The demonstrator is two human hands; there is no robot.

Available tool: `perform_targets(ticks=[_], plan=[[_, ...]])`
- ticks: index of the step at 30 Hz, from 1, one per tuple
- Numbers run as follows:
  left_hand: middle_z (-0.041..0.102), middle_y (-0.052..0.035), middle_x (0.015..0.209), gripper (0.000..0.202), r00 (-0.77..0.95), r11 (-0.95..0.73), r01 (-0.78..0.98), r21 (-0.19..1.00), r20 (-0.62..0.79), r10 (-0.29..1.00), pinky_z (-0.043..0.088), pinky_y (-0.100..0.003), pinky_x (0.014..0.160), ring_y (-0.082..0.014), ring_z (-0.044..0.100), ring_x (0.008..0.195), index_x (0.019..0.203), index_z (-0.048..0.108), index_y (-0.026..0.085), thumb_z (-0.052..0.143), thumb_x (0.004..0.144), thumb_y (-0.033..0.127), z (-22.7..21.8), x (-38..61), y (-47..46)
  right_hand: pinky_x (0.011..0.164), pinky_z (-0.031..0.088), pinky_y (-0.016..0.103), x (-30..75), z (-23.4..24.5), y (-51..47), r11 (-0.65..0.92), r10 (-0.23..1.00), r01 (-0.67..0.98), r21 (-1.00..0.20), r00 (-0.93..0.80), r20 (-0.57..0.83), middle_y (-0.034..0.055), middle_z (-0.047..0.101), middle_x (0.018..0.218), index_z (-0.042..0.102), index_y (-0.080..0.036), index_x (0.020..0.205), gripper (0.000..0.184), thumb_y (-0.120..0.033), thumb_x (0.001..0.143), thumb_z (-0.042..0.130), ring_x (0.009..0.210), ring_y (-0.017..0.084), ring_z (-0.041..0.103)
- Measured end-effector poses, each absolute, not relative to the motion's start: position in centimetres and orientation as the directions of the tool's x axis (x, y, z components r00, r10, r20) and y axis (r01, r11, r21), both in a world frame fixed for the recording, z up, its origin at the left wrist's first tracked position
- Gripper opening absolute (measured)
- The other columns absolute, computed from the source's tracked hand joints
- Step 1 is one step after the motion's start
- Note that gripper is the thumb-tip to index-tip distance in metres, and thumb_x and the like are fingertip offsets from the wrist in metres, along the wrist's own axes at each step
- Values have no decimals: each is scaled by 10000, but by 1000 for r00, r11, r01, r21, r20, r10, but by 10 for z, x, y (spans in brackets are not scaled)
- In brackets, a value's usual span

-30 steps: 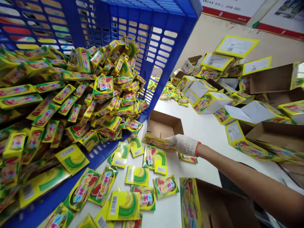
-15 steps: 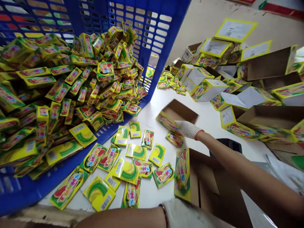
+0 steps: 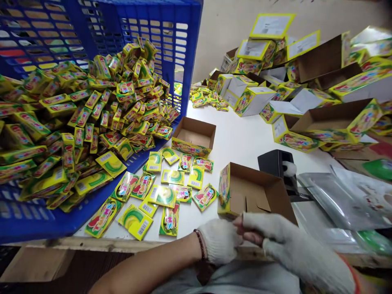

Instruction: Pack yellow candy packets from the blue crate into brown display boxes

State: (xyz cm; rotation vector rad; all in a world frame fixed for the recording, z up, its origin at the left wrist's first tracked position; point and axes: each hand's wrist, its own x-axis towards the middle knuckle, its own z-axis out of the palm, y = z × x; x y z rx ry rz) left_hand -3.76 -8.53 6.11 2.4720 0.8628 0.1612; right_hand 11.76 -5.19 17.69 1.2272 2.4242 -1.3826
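Observation:
My left hand point(image 3: 219, 241) and my right hand point(image 3: 284, 241), both in white knit gloves with some fingertips bare, meet at the table's front edge. Their fingers are curled in toward each other, and whatever lies between them is hidden. Just beyond them an open cardboard display box point(image 3: 257, 185), printed yellow and green on its side, stands with its inside showing. A second open display box point(image 3: 196, 136) sits farther back, beside the crate. Several small flat yellow-green candy boxes point(image 3: 163, 196) lie loose to the left of my hands.
A blue plastic crate point(image 3: 186, 53) heaped with small candy boxes point(image 3: 101, 110) fills the left. Stacked display boxes point(image 3: 324, 118) occupy the back right. A black tape dispenser-like object point(image 3: 272, 161) and clear plastic bags point(image 3: 337, 204) lie at the right.
My right hand has let go of the farther display box, which now stands by the crate, and has come back to my left hand. The view has shifted.

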Motion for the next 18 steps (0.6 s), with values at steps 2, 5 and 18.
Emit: perform_targets(ticks=[2,5,18], plan=[[705,-81,891,253,632,-516,726,455,-146,761,482,-314,622,-228,661,771,910,681,193,483,945,348,71,-61,-95,912,547,339,127,150,-73,255,592,715,-651,-647,-479,49,757,1062,734,-265,1100,347,-340,903,458,990,234,696],[690,-71,960,244,258,-199,920,339,-139,956,489,-332,764,-224,646,893,898,677,213,455,962,293,84,-100,-100,1074,465,399,121,112,-84,277,686,741,-612,-599,-414,92,655,1343,642,-214,1317,505,-245,854,442,1236,268,605],[637,-142,1123,392,-214,231,963,138,-130,968,462,-378,841,-305,620,1051,1107,611,180,562,891,503,100,-109,-18,760,515,427,12,94,-30,129,890,963,-237,-218,-399,211,721,1113,309,-144,1507,696,-551,946,378,989,341,710]])
